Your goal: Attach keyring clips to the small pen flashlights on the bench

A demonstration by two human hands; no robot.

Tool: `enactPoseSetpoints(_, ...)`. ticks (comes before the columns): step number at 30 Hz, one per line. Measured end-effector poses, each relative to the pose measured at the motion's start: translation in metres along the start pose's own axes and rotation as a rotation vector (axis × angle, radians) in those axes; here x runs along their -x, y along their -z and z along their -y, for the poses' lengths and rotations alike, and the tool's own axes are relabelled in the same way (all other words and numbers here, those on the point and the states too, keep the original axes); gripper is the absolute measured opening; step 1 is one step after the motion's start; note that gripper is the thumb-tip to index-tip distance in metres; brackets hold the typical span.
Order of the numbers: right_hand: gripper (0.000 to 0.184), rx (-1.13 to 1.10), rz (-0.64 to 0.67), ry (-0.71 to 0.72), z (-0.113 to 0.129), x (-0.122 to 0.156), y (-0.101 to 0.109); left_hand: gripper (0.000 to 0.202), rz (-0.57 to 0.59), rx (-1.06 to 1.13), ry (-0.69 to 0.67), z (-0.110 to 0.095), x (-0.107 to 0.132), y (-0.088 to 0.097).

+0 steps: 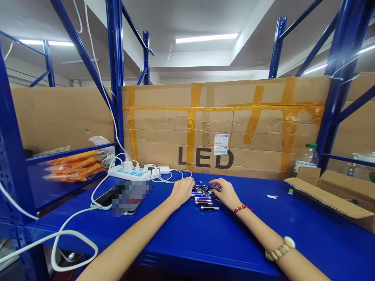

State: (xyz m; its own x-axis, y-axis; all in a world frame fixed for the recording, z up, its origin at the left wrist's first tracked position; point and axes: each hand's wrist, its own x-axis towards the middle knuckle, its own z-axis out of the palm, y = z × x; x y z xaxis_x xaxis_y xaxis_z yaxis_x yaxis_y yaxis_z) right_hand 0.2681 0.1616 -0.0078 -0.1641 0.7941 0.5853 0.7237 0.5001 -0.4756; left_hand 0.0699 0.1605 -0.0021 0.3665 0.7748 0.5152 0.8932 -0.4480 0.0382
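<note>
Blue, red and black pen-like cylinders (203, 200), at least five, are laid between two hands on one blue table (187, 238), beside small shiny parts (208, 188). The left hand's (183, 189) fingers are held close together, the right hand's (225, 191) curled; whether anything is gripped cannot be told. One open carton's (328, 195) contents are mostly hidden; orange items (77, 166) are held in clear plastic.

Hands (182, 190) flank small shiny cylinders (203, 203) on blue table (240, 242); open cardboard box (326, 198) at right.

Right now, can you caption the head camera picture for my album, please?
Left fingers and right fingers at a pile of small tubes on a blue tabletop.
</note>
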Motion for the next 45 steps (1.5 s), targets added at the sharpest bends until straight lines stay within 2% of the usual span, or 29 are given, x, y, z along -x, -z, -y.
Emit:
enactPoseSetpoints(9,0.036,0.023,0.003,-0.017,0.001,0.001,0.0,0.026,0.03,0.021,0.013,-0.002,-0.001,0.004)
enactPoseSetpoints(24,0.034,0.033,-0.028,-0.037,0.004,0.001,-0.001,0.024,0.041,0.015,0.022,-0.001,-0.002,0.004)
enactPoseSetpoints(38,0.033,0.073,0.003,-0.12,0.012,0.004,0.006,0.026,0.03,0.017,0.001,0.0,-0.002,0.003)
enactPoseSetpoints(45,0.036,0.072,0.033,-0.105,0.011,0.004,0.006,0.026,0.035,0.024,0.004,-0.002,-0.002,0.006)
